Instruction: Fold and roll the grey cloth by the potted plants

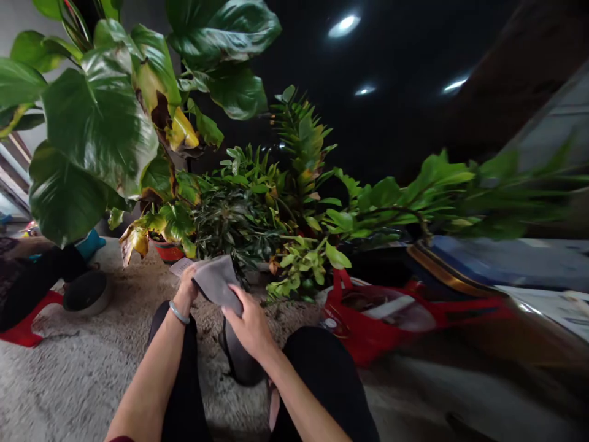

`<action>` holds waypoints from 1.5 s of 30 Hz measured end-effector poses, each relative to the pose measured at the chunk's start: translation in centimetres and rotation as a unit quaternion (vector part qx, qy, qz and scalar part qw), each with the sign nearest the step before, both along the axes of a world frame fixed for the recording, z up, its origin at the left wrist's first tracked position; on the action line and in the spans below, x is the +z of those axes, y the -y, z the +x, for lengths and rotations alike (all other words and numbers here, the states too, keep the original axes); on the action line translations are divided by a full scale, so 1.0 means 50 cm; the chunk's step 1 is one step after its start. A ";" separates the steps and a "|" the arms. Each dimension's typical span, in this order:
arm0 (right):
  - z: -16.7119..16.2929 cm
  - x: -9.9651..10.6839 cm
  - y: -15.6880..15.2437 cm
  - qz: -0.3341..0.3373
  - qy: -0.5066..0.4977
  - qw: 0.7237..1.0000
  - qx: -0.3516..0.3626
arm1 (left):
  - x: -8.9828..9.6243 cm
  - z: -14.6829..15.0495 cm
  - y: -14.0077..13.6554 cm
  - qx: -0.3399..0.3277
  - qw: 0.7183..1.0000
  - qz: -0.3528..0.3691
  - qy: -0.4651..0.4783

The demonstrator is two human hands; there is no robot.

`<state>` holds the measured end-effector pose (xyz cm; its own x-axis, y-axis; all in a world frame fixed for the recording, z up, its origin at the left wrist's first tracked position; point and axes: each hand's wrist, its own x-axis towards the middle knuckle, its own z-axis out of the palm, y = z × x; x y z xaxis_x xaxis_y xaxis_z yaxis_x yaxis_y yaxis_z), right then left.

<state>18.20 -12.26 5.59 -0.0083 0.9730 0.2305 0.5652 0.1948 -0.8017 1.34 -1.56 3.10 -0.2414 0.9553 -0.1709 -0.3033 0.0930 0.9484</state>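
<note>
A flat grey piece of folded cloth (216, 279) is held up between both hands, above the concrete floor and between the knees. My left hand (188, 285), with a bracelet on its wrist, grips the cloth's left edge. The fingers of my right hand (251, 322) are closed on its lower right side. A pale card-like piece (181, 266) shows beside my left fingers; whether that hand holds it, I cannot tell. Below my right hand is a dark grey rounded object (243, 362), partly covered by the hand, its kind unclear.
Leafy potted plants stand ahead, one in a red pot (168, 250). A red bag (368, 325) with things inside sits at the right, near a blue-topped surface (488, 261). At the left are a dark bowl (87, 291), a red stool (34, 319) and part of another person (37, 276).
</note>
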 end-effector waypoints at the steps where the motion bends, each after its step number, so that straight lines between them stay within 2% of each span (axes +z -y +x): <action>1: 0.014 -0.030 0.029 -0.011 -0.016 1.000 -0.002 | 0.004 -0.011 0.013 0.025 0.999 -0.029 0.008; 3: 0.039 -0.069 0.073 -0.026 -0.036 0.999 -0.030 | 0.014 -0.027 0.058 0.092 0.992 -0.082 0.027; 5: 0.050 -0.079 0.092 -0.025 -0.023 0.997 -0.074 | 0.023 -0.025 0.130 0.130 0.988 -0.075 0.022; 7: 0.040 -0.069 0.095 -0.004 0.013 0.995 -0.098 | 0.033 -0.002 0.216 0.096 0.995 -0.029 0.005; 8: 0.027 -0.060 0.094 0.013 0.031 0.995 -0.090 | 0.038 0.015 0.256 0.054 0.998 -0.034 0.005; 10: -0.009 -0.040 0.096 0.057 0.049 0.996 -0.037 | 0.047 0.053 0.316 -0.008 0.999 -0.039 0.029; 12: -0.044 -0.019 0.104 0.106 0.036 0.993 0.034 | 0.054 0.079 0.339 -0.021 0.998 -0.026 0.050; 14: -0.064 0.000 0.111 0.140 -0.004 0.985 0.101 | 0.057 0.086 0.330 -0.005 0.999 -0.002 0.053; 16: -0.064 0.018 0.102 0.143 -0.065 0.974 0.163 | 0.058 0.078 0.303 0.009 0.999 0.011 0.040; 18: -0.046 0.032 0.070 0.110 -0.140 0.962 0.207 | 0.063 0.067 0.272 0.027 0.999 0.026 0.020; 19: -0.033 0.036 0.045 0.081 -0.182 0.959 0.200 | 0.070 0.061 0.257 0.038 0.999 0.037 0.008; 20: -0.018 0.038 0.015 0.046 -0.227 0.959 0.166 | 0.081 0.056 0.242 0.052 0.997 0.053 -0.005; 22: 0.014 0.036 -0.052 -0.033 -0.321 0.946 0.028 | 0.117 0.046 0.212 0.084 0.991 0.096 -0.040; 24: 0.042 0.027 -0.118 -0.100 -0.405 0.903 -0.104 | 0.172 0.035 0.177 0.131 0.976 0.150 -0.083; 26: 0.061 0.015 -0.168 -0.146 -0.486 0.852 -0.128 | 0.231 0.023 0.136 0.190 0.950 0.205 -0.137; 28: 0.069 0.003 -0.199 -0.167 -0.550 0.815 -0.075 | 0.269 0.015 0.095 0.234 0.922 0.238 -0.195; 30: 0.069 -0.007 -0.215 -0.174 -0.574 0.799 -0.022 | 0.269 0.010 0.073 0.241 0.913 0.226 -0.241; 32: 0.066 -0.016 -0.222 -0.169 -0.571 0.804 -0.004 | 0.228 0.008 0.083 0.209 0.922 0.181 -0.272; 35: 0.066 -0.028 -0.226 -0.155 -0.568 0.808 -0.002 | 0.151 0.005 0.151 0.141 0.934 0.121 -0.306; 37: 0.068 -0.035 -0.225 -0.151 -0.574 0.804 0.017 | 0.137 0.000 0.195 0.137 0.934 0.116 -0.308; 38: 0.068 -0.037 -0.224 -0.150 -0.577 0.802 0.029 | 0.147 -0.004 0.205 0.156 0.929 0.126 -0.312; 40: 0.066 -0.039 -0.221 -0.151 -0.581 0.798 0.050 | 0.192 -0.017 0.191 0.216 0.903 0.164 -0.332; 42: 0.061 -0.039 -0.218 -0.159 -0.583 0.795 0.061 | 0.240 -0.033 0.141 0.264 0.872 0.196 -0.363; 43: 0.059 -0.039 -0.216 -0.164 -0.582 0.794 0.065 | 0.254 -0.041 0.112 0.270 0.865 0.196 -0.375; 45: 0.056 -0.040 -0.214 -0.175 -0.576 0.795 0.070 | 0.248 -0.052 0.071 0.252 0.870 0.166 -0.390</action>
